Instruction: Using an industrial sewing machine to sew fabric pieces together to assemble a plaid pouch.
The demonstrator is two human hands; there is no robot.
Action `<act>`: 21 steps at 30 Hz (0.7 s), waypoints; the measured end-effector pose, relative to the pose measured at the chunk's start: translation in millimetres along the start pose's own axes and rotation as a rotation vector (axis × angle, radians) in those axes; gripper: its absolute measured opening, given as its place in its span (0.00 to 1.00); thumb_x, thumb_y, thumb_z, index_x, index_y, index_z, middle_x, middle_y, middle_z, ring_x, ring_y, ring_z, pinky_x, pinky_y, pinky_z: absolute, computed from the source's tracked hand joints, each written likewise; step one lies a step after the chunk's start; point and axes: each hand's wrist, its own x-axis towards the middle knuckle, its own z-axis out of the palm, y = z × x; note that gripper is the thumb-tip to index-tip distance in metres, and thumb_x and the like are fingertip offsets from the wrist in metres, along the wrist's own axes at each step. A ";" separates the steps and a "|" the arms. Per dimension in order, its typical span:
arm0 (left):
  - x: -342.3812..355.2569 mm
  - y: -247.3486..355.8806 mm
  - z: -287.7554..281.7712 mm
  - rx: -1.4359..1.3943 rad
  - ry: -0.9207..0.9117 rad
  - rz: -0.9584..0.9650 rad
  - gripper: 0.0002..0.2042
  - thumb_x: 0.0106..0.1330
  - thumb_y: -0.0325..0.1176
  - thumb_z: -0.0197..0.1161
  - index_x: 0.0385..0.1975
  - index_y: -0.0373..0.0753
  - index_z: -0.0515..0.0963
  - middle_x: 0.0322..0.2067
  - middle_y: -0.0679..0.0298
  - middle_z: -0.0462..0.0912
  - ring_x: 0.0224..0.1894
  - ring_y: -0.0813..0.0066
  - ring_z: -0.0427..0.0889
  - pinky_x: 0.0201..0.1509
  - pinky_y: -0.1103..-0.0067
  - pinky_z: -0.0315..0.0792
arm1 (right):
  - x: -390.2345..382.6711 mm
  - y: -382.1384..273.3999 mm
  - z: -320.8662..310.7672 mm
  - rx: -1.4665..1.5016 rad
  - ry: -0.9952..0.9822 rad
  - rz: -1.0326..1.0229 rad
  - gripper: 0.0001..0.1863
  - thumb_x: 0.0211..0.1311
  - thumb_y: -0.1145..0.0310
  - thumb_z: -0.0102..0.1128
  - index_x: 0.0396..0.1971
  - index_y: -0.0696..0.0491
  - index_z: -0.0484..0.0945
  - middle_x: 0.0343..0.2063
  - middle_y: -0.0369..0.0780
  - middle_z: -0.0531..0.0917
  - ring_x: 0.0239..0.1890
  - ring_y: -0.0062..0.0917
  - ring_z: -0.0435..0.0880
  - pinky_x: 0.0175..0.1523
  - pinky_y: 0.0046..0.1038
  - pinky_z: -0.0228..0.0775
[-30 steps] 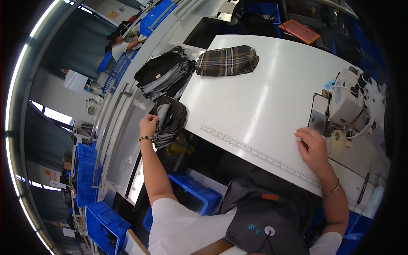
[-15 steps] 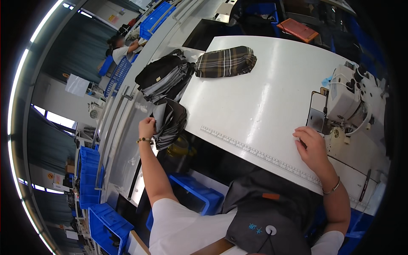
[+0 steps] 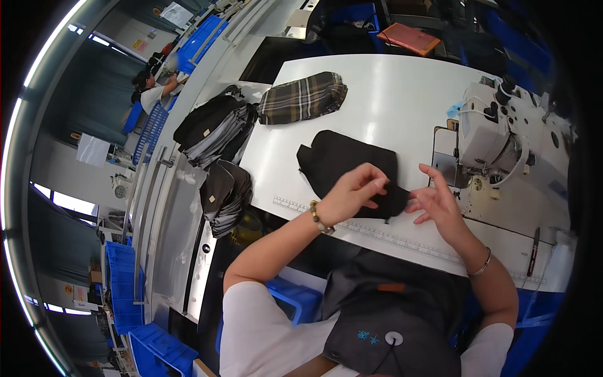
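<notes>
A black fabric piece lies spread on the white table in front of me, its right corner reaching toward my right hand. My left hand, with a beaded bracelet, is over its near edge, fingers curled and thumb against the index finger; it appears to pinch the cloth, though the contact is partly hidden. At the right corner, my right hand has its fingers apart and its index finger stretched out. Its lower fingertips are close to or touching the cloth edge. A stack of folded dark fabric pieces sits off the table's left edge.
Behind that stack is a larger pile of black and grey pieces, beside a folded plaid bundle. A white sewing machine stands at the right, with a phone against it. A ruler strip runs along the table's near edge.
My left hand has come from the left stack to the table's middle, and a black fabric piece now lies there. My right hand has shifted slightly and spread its fingers. The view has shifted.
</notes>
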 end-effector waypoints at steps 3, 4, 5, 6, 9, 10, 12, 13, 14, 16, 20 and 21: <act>24.0 1.0 21.2 -0.008 -0.157 -0.012 0.12 0.78 0.36 0.55 0.55 0.40 0.73 0.50 0.69 0.78 0.52 0.80 0.80 0.50 0.79 0.79 | 0.8 1.6 -4.9 -0.134 0.096 -0.025 0.38 0.66 0.73 0.64 0.72 0.52 0.54 0.36 0.39 0.83 0.32 0.16 0.81 0.32 0.20 0.76; 30.4 7.9 22.6 0.022 -0.199 0.022 0.13 0.77 0.35 0.55 0.57 0.40 0.73 0.51 0.69 0.79 0.53 0.80 0.80 0.52 0.79 0.78 | 2.5 3.2 -9.1 -0.205 0.077 -0.054 0.37 0.65 0.75 0.62 0.71 0.52 0.55 0.34 0.38 0.81 0.30 0.15 0.80 0.31 0.19 0.75; 37.4 22.5 14.2 0.123 -0.181 0.077 0.13 0.75 0.32 0.58 0.56 0.39 0.74 0.49 0.70 0.81 0.51 0.80 0.80 0.51 0.80 0.77 | 2.7 6.0 -12.4 -0.275 0.062 -0.080 0.36 0.65 0.78 0.61 0.70 0.52 0.57 0.32 0.37 0.80 0.28 0.14 0.79 0.30 0.19 0.74; 45.8 30.0 0.7 0.278 -0.086 0.216 0.12 0.72 0.29 0.61 0.53 0.37 0.76 0.47 0.67 0.83 0.50 0.79 0.81 0.50 0.80 0.77 | 3.2 7.7 -10.1 -0.225 0.084 -0.111 0.29 0.64 0.82 0.57 0.65 0.53 0.65 0.28 0.34 0.78 0.25 0.13 0.77 0.29 0.18 0.72; 93.5 37.3 -67.0 1.013 0.436 0.601 0.13 0.64 0.25 0.66 0.48 0.37 0.80 0.46 0.59 0.84 0.46 0.64 0.85 0.48 0.75 0.80 | 4.8 9.5 -15.6 -0.320 0.010 -0.116 0.22 0.63 0.83 0.56 0.57 0.55 0.73 0.27 0.33 0.77 0.24 0.12 0.75 0.28 0.19 0.72; 104.4 46.9 -80.6 1.204 0.517 0.525 0.13 0.62 0.25 0.65 0.47 0.41 0.80 0.46 0.57 0.83 0.49 0.52 0.81 0.51 0.65 0.77 | 5.3 3.2 -15.7 -0.332 -0.011 -0.037 0.14 0.64 0.84 0.56 0.48 0.57 0.79 0.30 0.32 0.78 0.26 0.11 0.75 0.29 0.17 0.73; 120.6 42.9 -122.2 1.407 0.585 0.524 0.13 0.63 0.26 0.64 0.48 0.43 0.80 0.49 0.59 0.81 0.52 0.53 0.79 0.51 0.64 0.78 | 7.3 -3.5 -19.6 -0.389 -0.077 -0.068 0.11 0.64 0.83 0.56 0.44 0.58 0.81 0.30 0.33 0.79 0.26 0.12 0.76 0.29 0.17 0.73; 129.5 38.8 -134.3 1.458 0.588 0.436 0.13 0.63 0.27 0.65 0.48 0.45 0.80 0.48 0.60 0.81 0.51 0.55 0.80 0.51 0.63 0.78 | 6.7 -6.1 -22.7 -0.456 -0.128 -0.089 0.08 0.64 0.82 0.57 0.40 0.59 0.82 0.30 0.34 0.80 0.26 0.13 0.77 0.29 0.18 0.73; 135.3 35.4 -145.5 1.465 0.557 0.365 0.12 0.63 0.28 0.66 0.46 0.45 0.81 0.46 0.60 0.81 0.49 0.56 0.81 0.50 0.63 0.78 | 7.7 -8.5 -26.1 -0.456 -0.116 -0.090 0.08 0.64 0.82 0.57 0.40 0.59 0.82 0.30 0.34 0.80 0.26 0.13 0.77 0.29 0.18 0.73; 143.4 33.6 -154.7 1.470 0.515 0.300 0.10 0.63 0.29 0.66 0.44 0.46 0.81 0.44 0.60 0.82 0.47 0.56 0.82 0.48 0.63 0.78 | 9.5 -10.8 -32.1 -0.479 -0.192 -0.063 0.05 0.64 0.82 0.58 0.36 0.61 0.83 0.31 0.36 0.81 0.26 0.14 0.79 0.29 0.19 0.73; 147.9 32.1 -165.1 1.349 0.529 0.344 0.06 0.62 0.28 0.67 0.36 0.43 0.79 0.37 0.60 0.82 0.39 0.55 0.82 0.44 0.65 0.77 | 9.7 -9.8 -34.2 -0.469 -0.183 -0.082 0.06 0.63 0.81 0.58 0.37 0.60 0.83 0.30 0.38 0.83 0.26 0.18 0.81 0.28 0.21 0.76; 143.9 31.5 -173.1 1.260 0.529 0.410 0.06 0.61 0.28 0.68 0.34 0.42 0.78 0.35 0.59 0.82 0.38 0.53 0.82 0.43 0.65 0.76 | 10.1 -10.0 -33.4 -0.474 -0.189 -0.089 0.06 0.63 0.81 0.58 0.37 0.60 0.83 0.30 0.37 0.83 0.26 0.18 0.81 0.28 0.22 0.76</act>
